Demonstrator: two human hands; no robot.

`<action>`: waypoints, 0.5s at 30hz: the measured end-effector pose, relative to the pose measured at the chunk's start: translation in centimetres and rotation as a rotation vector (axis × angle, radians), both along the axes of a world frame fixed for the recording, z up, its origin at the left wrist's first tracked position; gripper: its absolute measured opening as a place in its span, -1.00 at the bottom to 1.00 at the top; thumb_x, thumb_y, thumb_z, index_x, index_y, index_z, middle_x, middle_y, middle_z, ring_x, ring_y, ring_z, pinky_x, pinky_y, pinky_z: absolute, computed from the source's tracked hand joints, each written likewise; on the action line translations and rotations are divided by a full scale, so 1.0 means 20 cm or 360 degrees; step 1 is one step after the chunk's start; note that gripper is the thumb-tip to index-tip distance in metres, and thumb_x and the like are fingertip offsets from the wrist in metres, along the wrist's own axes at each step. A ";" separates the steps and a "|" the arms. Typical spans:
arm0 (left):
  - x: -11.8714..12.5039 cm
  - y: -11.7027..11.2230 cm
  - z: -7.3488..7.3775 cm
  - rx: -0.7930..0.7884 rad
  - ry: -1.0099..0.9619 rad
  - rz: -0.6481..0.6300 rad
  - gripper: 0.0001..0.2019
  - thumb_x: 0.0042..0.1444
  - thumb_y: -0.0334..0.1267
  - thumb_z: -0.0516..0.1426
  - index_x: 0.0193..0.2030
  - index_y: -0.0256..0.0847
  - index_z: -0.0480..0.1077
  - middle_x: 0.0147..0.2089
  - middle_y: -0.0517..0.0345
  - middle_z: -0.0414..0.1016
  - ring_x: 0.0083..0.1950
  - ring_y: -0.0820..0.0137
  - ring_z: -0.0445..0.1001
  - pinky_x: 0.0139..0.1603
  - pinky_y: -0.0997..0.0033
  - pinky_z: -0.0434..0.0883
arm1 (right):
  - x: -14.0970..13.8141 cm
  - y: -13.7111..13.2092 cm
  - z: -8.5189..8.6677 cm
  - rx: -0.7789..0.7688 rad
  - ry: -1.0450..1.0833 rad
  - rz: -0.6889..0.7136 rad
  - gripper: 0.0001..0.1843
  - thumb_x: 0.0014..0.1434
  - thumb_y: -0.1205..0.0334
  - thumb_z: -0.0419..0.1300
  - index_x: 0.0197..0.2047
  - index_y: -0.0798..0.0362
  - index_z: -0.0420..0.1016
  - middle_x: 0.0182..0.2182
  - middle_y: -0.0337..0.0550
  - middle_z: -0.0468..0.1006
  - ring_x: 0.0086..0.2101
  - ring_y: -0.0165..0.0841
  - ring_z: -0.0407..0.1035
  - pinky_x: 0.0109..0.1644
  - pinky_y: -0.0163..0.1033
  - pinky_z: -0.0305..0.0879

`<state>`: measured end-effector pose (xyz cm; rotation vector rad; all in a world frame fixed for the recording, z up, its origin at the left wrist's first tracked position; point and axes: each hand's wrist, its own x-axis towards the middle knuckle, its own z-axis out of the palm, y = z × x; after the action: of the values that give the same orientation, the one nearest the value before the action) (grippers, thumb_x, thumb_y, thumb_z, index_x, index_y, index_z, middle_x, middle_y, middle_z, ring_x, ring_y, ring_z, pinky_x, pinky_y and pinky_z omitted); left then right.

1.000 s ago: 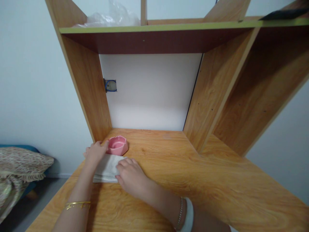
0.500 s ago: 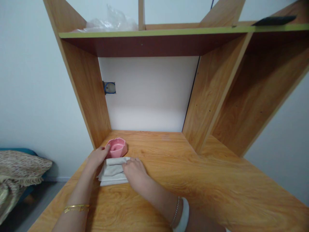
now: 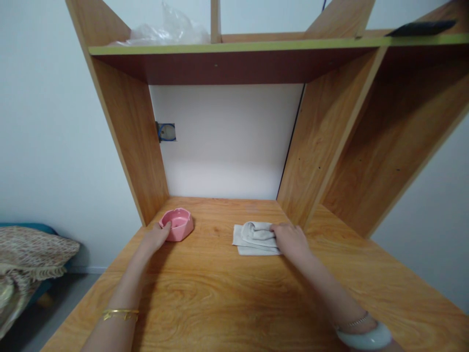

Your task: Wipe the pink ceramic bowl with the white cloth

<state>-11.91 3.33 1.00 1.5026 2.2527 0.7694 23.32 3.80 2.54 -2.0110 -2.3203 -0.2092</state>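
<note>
A pink faceted ashtray [image 3: 181, 229] with a notched rim stands at the back left of the wooden desk [image 3: 212, 293]. My left hand [image 3: 156, 238] grips its near left side, thumb over the rim and the other fingers mostly hidden behind the wall. Farther right, a folded light grey cloth [image 3: 256, 239] lies flat on the desktop, its upper layer bunched. My right hand [image 3: 292, 239] is closed on the cloth's right end and presses it to the wood.
Upright wooden panels [image 3: 311, 156] frame the back of the desk under a green-edged shelf [image 3: 227, 49]. Clear plastic wrapping [image 3: 168, 30] and a dark flat object [image 3: 421, 28] lie on that shelf. An uncovered wall socket box [image 3: 167, 132] sits at the left. A fringed blanket [image 3: 32, 252] is at far left.
My right hand has slid the cloth to the right across the desk, away from the ashtray. My left hand stays at the ashtray, which has hardly moved.
</note>
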 end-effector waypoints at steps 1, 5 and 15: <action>0.01 0.00 0.00 0.0003 -0.0016 -0.0001 -0.63 0.05 -0.13 -0.13 -0.25 -0.27 0.42 -0.47 0.03 0.50 -0.35 0.20 0.47 -0.40 0.34 0.33 | 0.03 0.00 0.00 0.0011 0.0003 -0.0050 -0.56 0.07 0.50 -0.17 -0.15 0.11 0.46 -0.21 0.14 0.47 -0.13 -0.11 0.29 -0.16 -0.08 0.11; 0.03 0.00 0.00 0.0011 -0.0081 -0.0005 -0.66 0.03 -0.16 -0.13 -0.36 -0.27 0.41 -0.56 0.04 0.45 -0.41 0.20 0.46 -0.46 0.35 0.30 | 0.03 -0.01 -0.03 0.0075 0.0107 -0.0045 -0.63 0.06 0.35 -0.08 -0.11 0.09 0.44 -0.13 0.06 0.43 -0.08 -0.14 0.22 -0.10 -0.12 0.07; 0.20 0.01 -0.05 0.0036 -0.0651 -0.0292 -0.53 0.08 -0.04 -0.18 -0.73 -0.19 0.22 -0.78 0.13 0.24 -0.68 0.38 0.28 -0.63 0.45 0.14 | -0.06 0.01 -0.14 0.0144 0.0302 0.0213 -0.77 0.08 0.21 0.07 -0.23 0.08 0.48 -0.24 0.00 0.48 -0.13 -0.16 0.26 -0.12 -0.16 0.08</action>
<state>-8.01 3.46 -0.05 1.3873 1.7876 0.9482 22.07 3.90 -0.33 -1.7443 -2.2722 -0.1080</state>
